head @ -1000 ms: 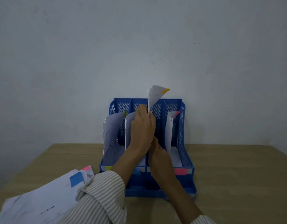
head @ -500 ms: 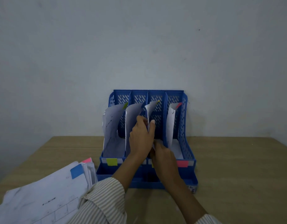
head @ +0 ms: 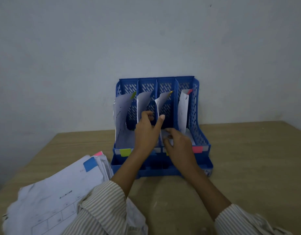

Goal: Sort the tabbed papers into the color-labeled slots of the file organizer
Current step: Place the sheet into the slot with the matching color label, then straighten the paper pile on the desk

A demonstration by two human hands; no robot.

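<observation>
Paper with the yellow tab (head: 160,107) stands in the third slot from the left, and both hands are at it. The left hand (head: 146,131) has its fingers (head: 160,118) loosely spread, thumb lifted against the sheet's near edge, the other fingertips curled toward the divider; it seems to steady more than grip. The right hand (head: 177,145) is lower, fingers curled at the sheet's bottom corner, though whether it actually pinches the paper I cannot tell. To seat it well, I'd press the bottom edge fully down to the slot floor, then let the top lean back like its neighbours. The blue file organizer (head: 201,141) sits on the desk (head: 248,158) against the wall, green label (head: 125,152) and pink label (head: 197,149) on its front. The unsorted pile (head: 61,187) lies to the left, a blue-tabbed sheet on top.
</observation>
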